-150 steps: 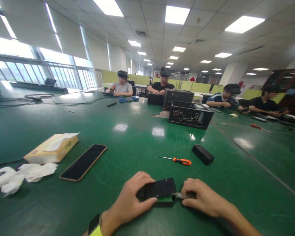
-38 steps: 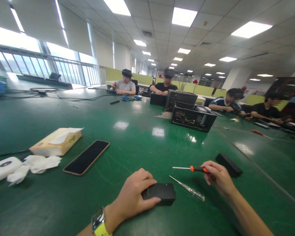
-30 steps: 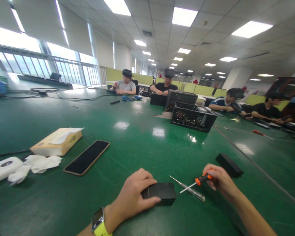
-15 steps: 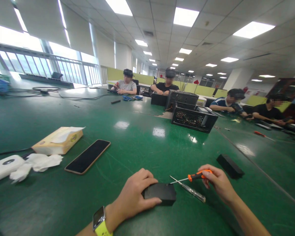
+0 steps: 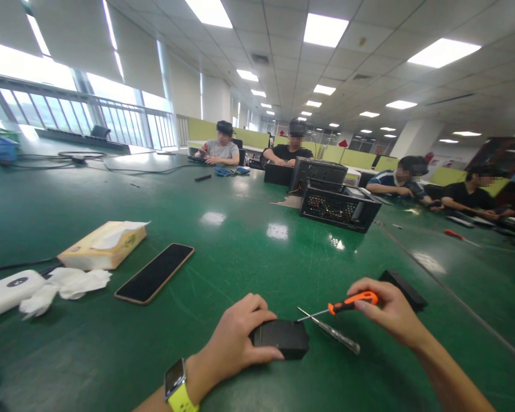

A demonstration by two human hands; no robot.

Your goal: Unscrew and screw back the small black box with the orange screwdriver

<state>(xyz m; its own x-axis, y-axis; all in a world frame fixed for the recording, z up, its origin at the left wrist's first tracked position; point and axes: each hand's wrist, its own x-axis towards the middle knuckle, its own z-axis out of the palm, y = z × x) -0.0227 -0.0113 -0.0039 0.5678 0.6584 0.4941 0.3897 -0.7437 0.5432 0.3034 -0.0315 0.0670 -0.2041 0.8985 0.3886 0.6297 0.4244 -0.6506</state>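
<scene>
On the green table (image 5: 223, 263), my left hand (image 5: 240, 332) is closed round a small black rectangular box (image 5: 285, 339), thumb along its near side and fingers over the far side. An orange-and-black screwdriver (image 5: 341, 306) is held by its handle between the thumb and fingers of my right hand (image 5: 388, 312). Its shaft slants down to the left, and its tip meets the far right edge of the box. Under that shaft lies a second screwdriver with a clear handle (image 5: 341, 337). Behind my right hand rests another black block (image 5: 405, 289), partly covered by the hand.
To the left lie a phone (image 5: 157, 274), a tissue pack (image 5: 105, 246), crumpled tissues (image 5: 71, 286) and a white device (image 5: 8, 294). An open black computer case (image 5: 341, 206) stands farther back. Several people sit round the far side. Another orange screwdriver (image 5: 457, 236) lies at right.
My right hand has risen slightly and shifted its grip on the screwdriver handle, showing more of the orange end. The tip stays at the box's edge, and my left hand keeps its hold.
</scene>
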